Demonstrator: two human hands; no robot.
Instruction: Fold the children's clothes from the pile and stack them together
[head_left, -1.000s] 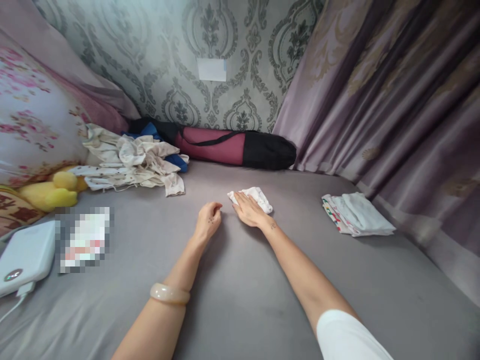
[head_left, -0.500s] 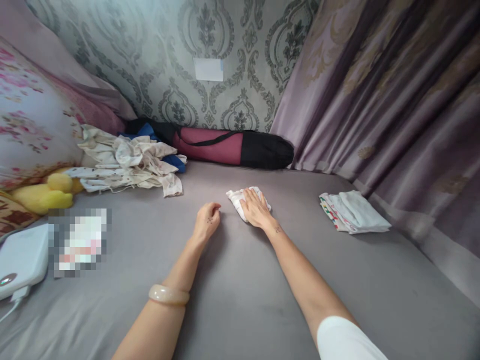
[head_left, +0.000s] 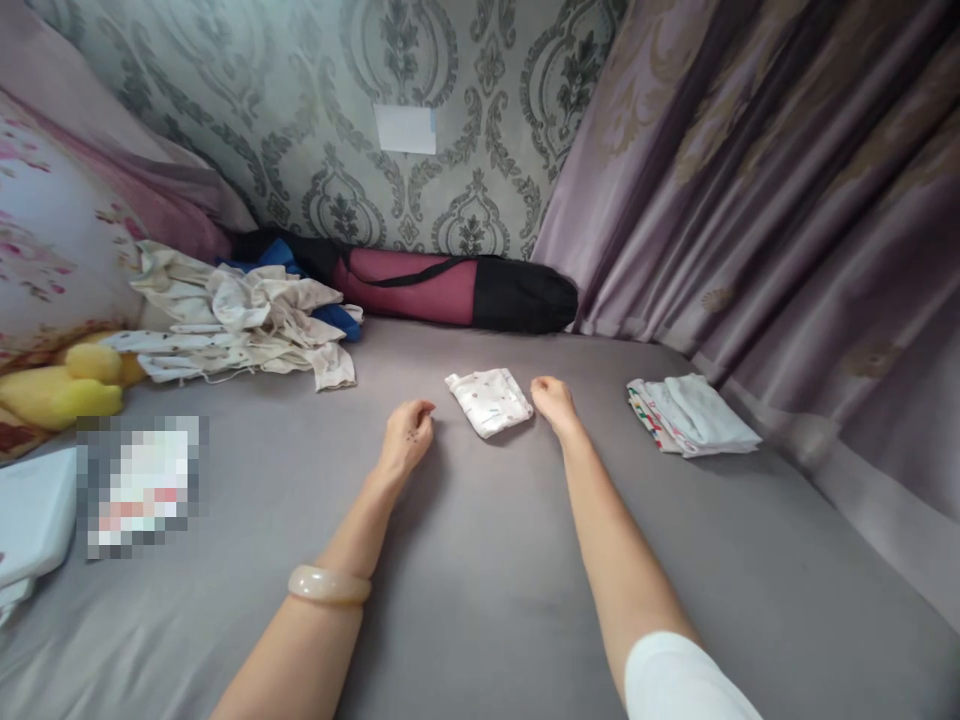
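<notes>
Speckled white folded cloth [head_left: 489,401] on a plain mauve-grey bed [head_left: 480,580].
Right of the folded cloth, a stack of cloths [head_left: 694,415] is white with a red-and-green printed edge. Left of it, a clothes pile [head_left: 240,325] is cream with dark specks over a blue garment [head_left: 341,320], and farther left is a yellow plush toy [head_left: 60,385]. Behind it lies a maroon and black bag [head_left: 457,290] against grey-green damask wallpaper [head_left: 315,120]. The curtain [head_left: 787,200] to the right is dusky purple with gold motifs.

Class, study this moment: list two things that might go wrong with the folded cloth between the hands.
The right hand lies just beside the cloth; a careless brush may open its folds. The stack lies apart, by the curtain; if carried there loosely, the cloth may unfold or tip it.
</notes>
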